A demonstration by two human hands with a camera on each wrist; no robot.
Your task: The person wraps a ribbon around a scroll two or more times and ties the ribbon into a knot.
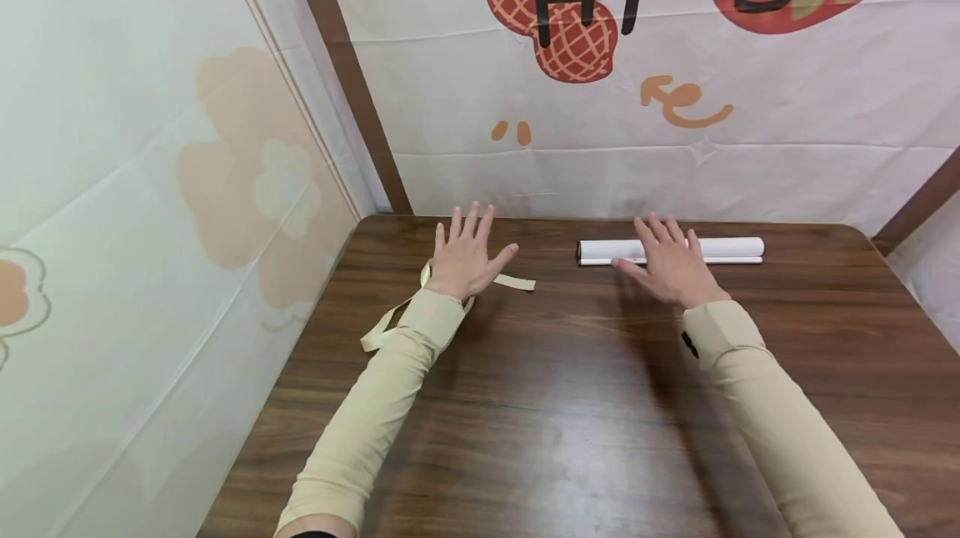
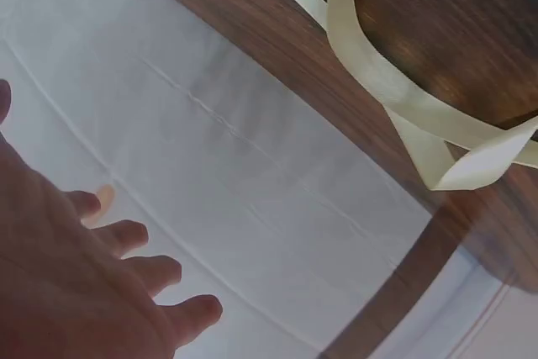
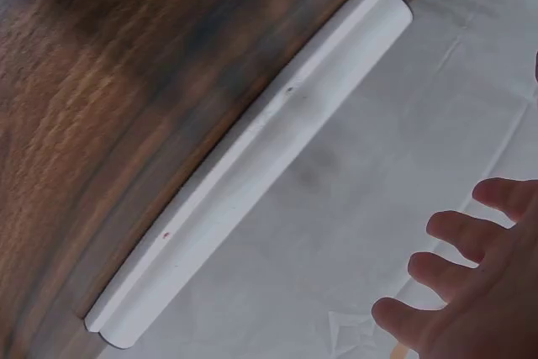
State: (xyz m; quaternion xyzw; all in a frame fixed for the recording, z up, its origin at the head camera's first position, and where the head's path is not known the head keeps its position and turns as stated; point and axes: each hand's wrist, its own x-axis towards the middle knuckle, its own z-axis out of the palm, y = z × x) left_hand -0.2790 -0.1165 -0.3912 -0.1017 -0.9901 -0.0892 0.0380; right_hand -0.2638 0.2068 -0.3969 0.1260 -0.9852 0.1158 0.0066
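Note:
My left hand (image 1: 467, 261) is held with fingers spread above a cream ribbon (image 1: 386, 329) near the far left of the table. The ribbon (image 2: 387, 90) lies in loose loops with a twisted fold, and the hand hides part of it in the head view. My right hand (image 1: 673, 264) has its fingers spread over a white roll (image 1: 731, 248) near the far edge and covers its middle. In the right wrist view the roll (image 3: 252, 174) lies full length, with a narrow flat strip along one side, apart from the fingers. Neither hand holds anything.
The dark wood-grain table (image 1: 555, 404) ends at a white printed cloth wall (image 1: 450, 179) at the back. Another pale cloth wall (image 1: 135, 271) runs along the left side. A brown post (image 1: 352, 79) stands at the back left corner.

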